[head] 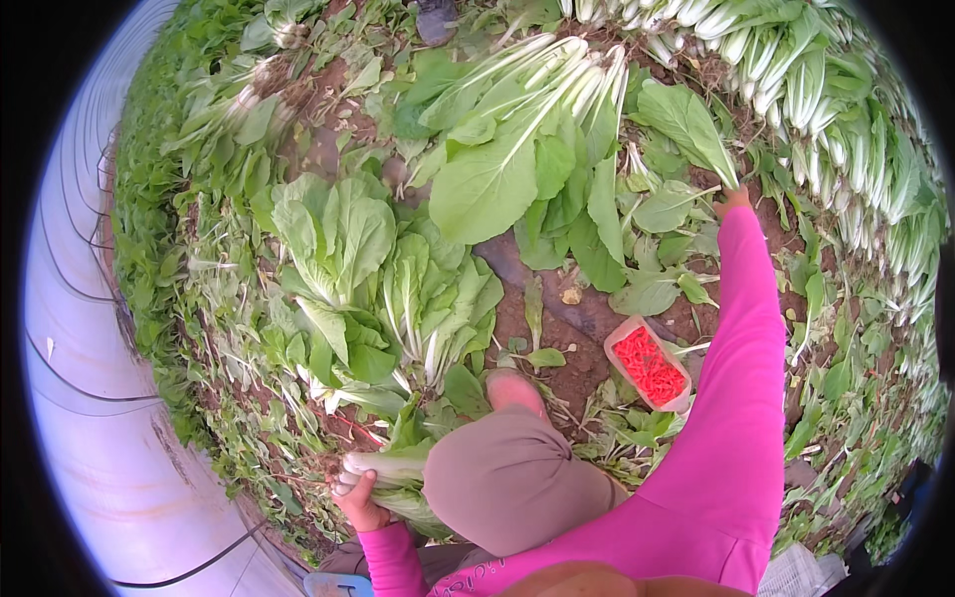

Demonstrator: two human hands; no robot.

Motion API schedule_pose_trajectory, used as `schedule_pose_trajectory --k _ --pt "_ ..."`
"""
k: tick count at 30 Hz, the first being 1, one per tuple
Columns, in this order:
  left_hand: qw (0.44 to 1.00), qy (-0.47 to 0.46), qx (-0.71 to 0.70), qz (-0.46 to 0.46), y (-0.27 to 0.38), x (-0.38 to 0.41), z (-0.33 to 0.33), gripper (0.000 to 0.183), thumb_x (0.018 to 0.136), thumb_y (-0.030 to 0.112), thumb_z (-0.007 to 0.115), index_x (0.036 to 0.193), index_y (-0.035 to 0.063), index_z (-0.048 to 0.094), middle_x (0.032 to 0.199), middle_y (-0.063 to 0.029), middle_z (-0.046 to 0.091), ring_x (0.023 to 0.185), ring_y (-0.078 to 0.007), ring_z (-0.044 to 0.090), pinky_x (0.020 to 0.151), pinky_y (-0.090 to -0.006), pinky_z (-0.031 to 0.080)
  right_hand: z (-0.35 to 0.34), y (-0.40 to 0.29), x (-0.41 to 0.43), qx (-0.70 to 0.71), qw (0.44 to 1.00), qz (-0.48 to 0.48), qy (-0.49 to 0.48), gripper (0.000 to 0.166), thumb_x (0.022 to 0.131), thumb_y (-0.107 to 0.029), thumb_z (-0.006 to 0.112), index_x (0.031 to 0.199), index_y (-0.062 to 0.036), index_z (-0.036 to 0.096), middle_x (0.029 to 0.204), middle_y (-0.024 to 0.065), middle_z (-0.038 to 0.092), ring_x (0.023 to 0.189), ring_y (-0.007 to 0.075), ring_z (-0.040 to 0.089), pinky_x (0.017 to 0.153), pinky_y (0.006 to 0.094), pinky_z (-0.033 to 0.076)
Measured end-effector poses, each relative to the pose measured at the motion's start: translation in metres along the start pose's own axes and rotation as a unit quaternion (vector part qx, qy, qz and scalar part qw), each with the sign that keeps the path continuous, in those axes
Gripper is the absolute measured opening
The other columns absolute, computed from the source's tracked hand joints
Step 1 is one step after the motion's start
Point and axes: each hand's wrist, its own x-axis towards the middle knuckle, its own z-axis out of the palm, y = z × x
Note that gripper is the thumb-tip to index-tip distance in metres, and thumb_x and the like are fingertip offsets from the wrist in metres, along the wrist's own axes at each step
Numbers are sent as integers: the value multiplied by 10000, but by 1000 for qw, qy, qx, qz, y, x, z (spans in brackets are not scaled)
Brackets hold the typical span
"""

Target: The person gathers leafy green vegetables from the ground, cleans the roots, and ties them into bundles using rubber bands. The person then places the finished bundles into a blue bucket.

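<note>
My left hand (362,507) grips the white stem ends of a bunch of leafy greens (395,472) beside my knee, roots pointing left. At the end of my outstretched arm, my right hand (733,200) is closed around the stalk of a large green leaf (686,123). A big heap of pulled greens (515,149) lies in front of me, with its stems towards the top. Two upright clumps of greens (336,246) are left of centre. An open plastic container (683,403) of small red pieces (649,366) sits on the soil near my right forearm.
Long rows of pulled greens with white stems (813,97) curve along the right. More bunches (246,112) lie at the upper left. A plastic greenhouse wall (82,418) borders the left. A dark shoe (436,22) shows at the top edge. Loose leaves cover much of the soil (582,373).
</note>
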Motion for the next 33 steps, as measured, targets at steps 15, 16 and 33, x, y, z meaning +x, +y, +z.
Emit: schedule_pose_trajectory --k 15,16,33 --pt "999 -29 -28 18 10 -11 -1 379 669 -54 637 1028 -14 521 932 -120 602 835 -230 605 813 -368 495 -210 -115 -150 -42 808 -262 526 293 803 -159 604 1074 -49 592 1303 119 424 975 338 499 833 406 432" --pt "999 -30 -31 27 6 -11 -5 366 678 -38 637 1030 -22 538 938 -122 608 839 -230 607 822 -365 490 -230 -129 -157 -40 791 -297 534 283 797 -152 608 1063 -57 598 1300 105 426 986 323 496 846 399 426" --pt "986 -17 -141 87 4 -43 -60 450 674 -70 625 1082 14 456 966 -123 588 857 -234 608 811 -373 504 -54 -206 -274 -8 895 -446 18 246 782 -196 557 1007 -175 651 991 58 633 896 263 599 761 399 472"
